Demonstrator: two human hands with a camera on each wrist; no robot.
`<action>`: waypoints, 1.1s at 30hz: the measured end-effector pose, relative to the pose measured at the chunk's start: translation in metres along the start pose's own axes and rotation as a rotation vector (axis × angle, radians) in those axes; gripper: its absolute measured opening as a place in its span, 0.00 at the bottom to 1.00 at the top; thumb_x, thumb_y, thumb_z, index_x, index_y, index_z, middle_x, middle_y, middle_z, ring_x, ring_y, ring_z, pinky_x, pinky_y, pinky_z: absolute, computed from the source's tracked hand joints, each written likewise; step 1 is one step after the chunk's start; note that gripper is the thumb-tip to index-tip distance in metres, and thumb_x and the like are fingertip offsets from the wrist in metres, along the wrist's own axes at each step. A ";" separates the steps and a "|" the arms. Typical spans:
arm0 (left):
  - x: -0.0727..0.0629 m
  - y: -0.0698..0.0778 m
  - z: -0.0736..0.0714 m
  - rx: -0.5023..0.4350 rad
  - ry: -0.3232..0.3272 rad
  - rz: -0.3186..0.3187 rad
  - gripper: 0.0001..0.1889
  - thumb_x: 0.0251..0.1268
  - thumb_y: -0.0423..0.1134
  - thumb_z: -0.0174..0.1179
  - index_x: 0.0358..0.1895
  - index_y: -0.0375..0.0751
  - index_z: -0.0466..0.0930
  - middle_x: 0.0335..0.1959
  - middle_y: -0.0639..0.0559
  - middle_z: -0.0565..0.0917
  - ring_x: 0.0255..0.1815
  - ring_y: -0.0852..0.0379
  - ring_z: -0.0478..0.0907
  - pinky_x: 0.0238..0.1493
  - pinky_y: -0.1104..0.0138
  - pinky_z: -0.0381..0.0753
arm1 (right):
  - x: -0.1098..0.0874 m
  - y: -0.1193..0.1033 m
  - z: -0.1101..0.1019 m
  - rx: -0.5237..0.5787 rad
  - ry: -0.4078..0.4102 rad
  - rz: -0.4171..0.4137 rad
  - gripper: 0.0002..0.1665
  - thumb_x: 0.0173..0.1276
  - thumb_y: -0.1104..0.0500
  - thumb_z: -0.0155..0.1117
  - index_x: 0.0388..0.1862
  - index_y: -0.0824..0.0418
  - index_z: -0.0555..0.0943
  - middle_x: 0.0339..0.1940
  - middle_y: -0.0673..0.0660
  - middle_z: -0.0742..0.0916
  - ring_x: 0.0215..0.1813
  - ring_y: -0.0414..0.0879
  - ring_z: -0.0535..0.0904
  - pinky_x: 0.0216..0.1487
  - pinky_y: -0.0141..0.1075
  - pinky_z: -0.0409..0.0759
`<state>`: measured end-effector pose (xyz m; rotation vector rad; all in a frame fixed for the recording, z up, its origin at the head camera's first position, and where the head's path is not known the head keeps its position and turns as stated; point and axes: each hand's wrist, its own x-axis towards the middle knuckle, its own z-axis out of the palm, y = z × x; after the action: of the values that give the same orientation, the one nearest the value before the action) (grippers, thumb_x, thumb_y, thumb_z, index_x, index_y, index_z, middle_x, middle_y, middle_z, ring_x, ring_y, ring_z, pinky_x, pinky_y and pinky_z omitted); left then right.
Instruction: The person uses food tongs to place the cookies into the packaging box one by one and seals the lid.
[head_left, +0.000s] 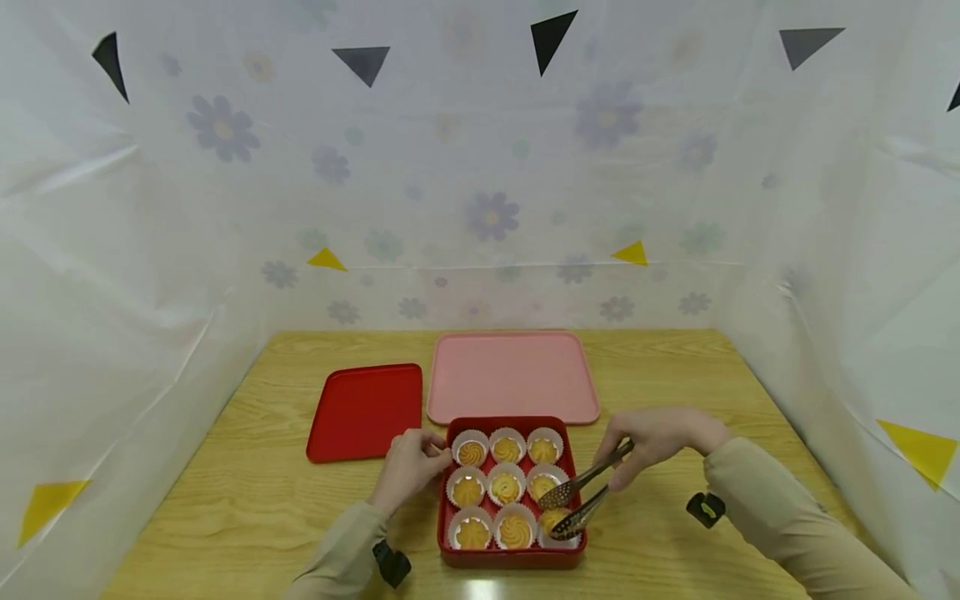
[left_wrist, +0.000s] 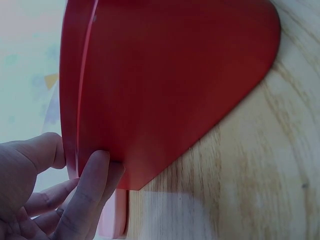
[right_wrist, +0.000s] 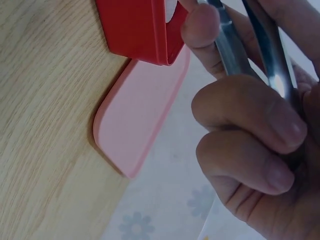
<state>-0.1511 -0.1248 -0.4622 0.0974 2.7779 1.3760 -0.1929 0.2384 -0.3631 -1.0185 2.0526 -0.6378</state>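
In the head view a red box (head_left: pixel 510 560) holds several swirled cookies (head_left: pixel 507 487) in white paper cups. My left hand (head_left: pixel 411 468) is at the box's left wall; the left wrist view shows its thumb and fingers (left_wrist: pixel 92 180) on either side of the rim, gripping it. Metal tongs (head_left: pixel 600 473) with perforated ends are in my right hand (head_left: pixel 654 440), fingers curled round the handles. Their tips stand apart over the near right corner of the box, one arm overlapping the cookie (head_left: pixel 553 522) there. The right wrist view leaves the tips out of frame.
A pink tray (head_left: pixel 513 379) lies behind the box, and a flat red square lid or tray (head_left: pixel 367 412) lies to the left. All rest on a wooden table (head_left: pixel 247 500), with white flower-printed sheeting (head_left: pixel 420 208) round its back and sides.
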 end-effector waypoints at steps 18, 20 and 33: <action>0.002 -0.001 0.001 0.025 0.015 0.010 0.07 0.56 0.33 0.69 0.36 0.34 0.87 0.27 0.47 0.87 0.26 0.60 0.78 0.23 0.69 0.76 | 0.014 -0.013 0.002 -0.036 -0.045 0.082 0.10 0.64 0.53 0.73 0.44 0.50 0.91 0.30 0.41 0.89 0.25 0.30 0.64 0.30 0.25 0.63; 0.002 -0.001 0.001 0.023 0.014 0.007 0.07 0.57 0.33 0.69 0.36 0.34 0.87 0.27 0.47 0.87 0.26 0.60 0.78 0.23 0.69 0.76 | 0.015 -0.016 0.001 -0.065 -0.054 0.098 0.10 0.64 0.53 0.73 0.43 0.50 0.91 0.29 0.41 0.88 0.25 0.30 0.64 0.30 0.25 0.63; 0.001 -0.001 0.001 0.021 0.018 0.008 0.06 0.57 0.33 0.69 0.36 0.34 0.87 0.27 0.46 0.88 0.27 0.60 0.79 0.24 0.69 0.77 | 0.016 -0.036 0.000 -0.180 0.017 0.179 0.02 0.62 0.55 0.74 0.34 0.49 0.90 0.20 0.40 0.75 0.24 0.34 0.59 0.29 0.28 0.59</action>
<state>-0.1523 -0.1242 -0.4637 0.0978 2.8100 1.3561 -0.1832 0.2052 -0.3448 -0.9175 2.2167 -0.3755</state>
